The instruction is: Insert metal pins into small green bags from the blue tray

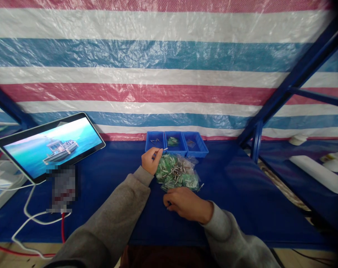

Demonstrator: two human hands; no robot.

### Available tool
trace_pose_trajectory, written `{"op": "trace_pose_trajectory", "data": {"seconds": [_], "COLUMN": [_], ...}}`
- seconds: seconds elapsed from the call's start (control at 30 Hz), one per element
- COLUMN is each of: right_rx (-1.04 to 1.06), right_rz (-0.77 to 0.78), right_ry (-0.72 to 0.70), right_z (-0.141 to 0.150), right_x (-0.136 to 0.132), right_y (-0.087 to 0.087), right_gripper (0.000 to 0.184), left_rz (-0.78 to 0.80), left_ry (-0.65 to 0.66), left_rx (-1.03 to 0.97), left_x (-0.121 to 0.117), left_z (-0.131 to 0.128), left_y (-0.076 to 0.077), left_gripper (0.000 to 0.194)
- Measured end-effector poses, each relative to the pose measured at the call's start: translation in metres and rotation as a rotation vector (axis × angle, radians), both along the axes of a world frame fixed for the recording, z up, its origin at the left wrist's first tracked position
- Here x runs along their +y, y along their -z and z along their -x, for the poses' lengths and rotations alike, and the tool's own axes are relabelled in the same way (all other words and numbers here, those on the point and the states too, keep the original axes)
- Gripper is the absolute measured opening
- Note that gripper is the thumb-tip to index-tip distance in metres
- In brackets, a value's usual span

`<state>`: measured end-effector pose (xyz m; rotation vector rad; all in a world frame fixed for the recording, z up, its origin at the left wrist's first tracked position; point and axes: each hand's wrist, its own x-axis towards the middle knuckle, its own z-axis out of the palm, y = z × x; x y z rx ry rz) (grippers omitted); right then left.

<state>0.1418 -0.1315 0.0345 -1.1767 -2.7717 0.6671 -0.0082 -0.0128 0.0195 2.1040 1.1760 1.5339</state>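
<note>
My left hand (151,160) is closed in a pinch on a small silver metal pin (165,149), just in front of the left blue bin. Below and to the right of it lies a pile of small clear-and-green packets (164,169), topped by a heap of loose metal pins (179,168). At the near edge of this pile, my right hand (187,204) has its fingers curled together. A tiny bright tip shows under those fingers, too small to name. Single pins lie in the left bin (154,150), and green packets in the middle bin (176,152).
The right bin (198,152) holds something small and clear. A tablet (50,147) playing a boat picture leans at the left, with white and red cables (29,208) nearby. Blue frame bars (283,87) and a white slab-like object (318,174) are at the right.
</note>
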Motion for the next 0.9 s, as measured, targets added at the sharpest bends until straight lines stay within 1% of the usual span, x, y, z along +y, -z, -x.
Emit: {"op": "trace_pose_trajectory", "data": {"seconds": [0.03, 0.13, 0.2, 0.27, 0.37, 0.47, 0.53, 0.57, 0.63, 0.73, 0.8, 0.9], "right_rx": [-0.005, 0.038, 0.114, 0.179, 0.239, 0.343, 0.429, 0.472, 0.544, 0.613, 0.66, 0.721], "right_rz": [-0.006, -0.034, -0.08, -0.181, -0.338, -0.435, -0.499, -0.522, -0.535, -0.464, -0.4, -0.309], "right_ry": [-0.006, -0.025, 0.014, 0.163, 0.411, 0.539, 0.643, 0.673, 0.692, 0.641, 0.608, 0.565], "right_z": [0.001, 0.003, 0.0, -0.008, -0.023, -0.034, -0.037, -0.037, -0.035, -0.029, -0.025, -0.02], "right_x": [0.0, 0.0, 0.005, 0.016, 0.043, 0.071, 0.085, 0.09, 0.098, 0.106, 0.107, 0.105], "right_y": [0.001, 0.001, -0.003, -0.008, -0.013, -0.015, -0.018, -0.021, -0.026, -0.029, -0.027, -0.017], "right_gripper": [0.005, 0.005, 0.006, 0.01, 0.009, 0.013, 0.014, 0.015, 0.018, 0.018, 0.017, 0.017], "left_rz": [0.001, -0.011, -0.016, -0.015, -0.011, -0.014, -0.03, -0.04, -0.056, -0.054, -0.047, -0.04], "left_ry": [0.0, -0.007, -0.013, -0.014, -0.014, -0.02, -0.019, -0.014, 0.008, 0.045, 0.056, 0.06], "left_rx": [-0.001, -0.001, 0.0, 0.005, 0.015, 0.016, 0.016, 0.017, 0.031, 0.058, 0.068, 0.08], "left_x": [0.0, 0.0, 0.0, 0.0, -0.001, 0.0, 0.0, 0.001, 0.001, 0.001, 0.001, 0.001], "left_z": [0.0, 0.0, 0.0, 0.0, 0.001, 0.001, 0.001, 0.0, 0.0, -0.001, -0.001, -0.001], "left_y": [0.0, 0.0, 0.0, -0.001, -0.001, -0.001, -0.001, -0.001, -0.001, -0.001, 0.0, 0.001], "left_gripper": [0.025, 0.024, 0.024, 0.025, 0.026, 0.026, 0.025, 0.025, 0.025, 0.024, 0.023, 0.024]}}
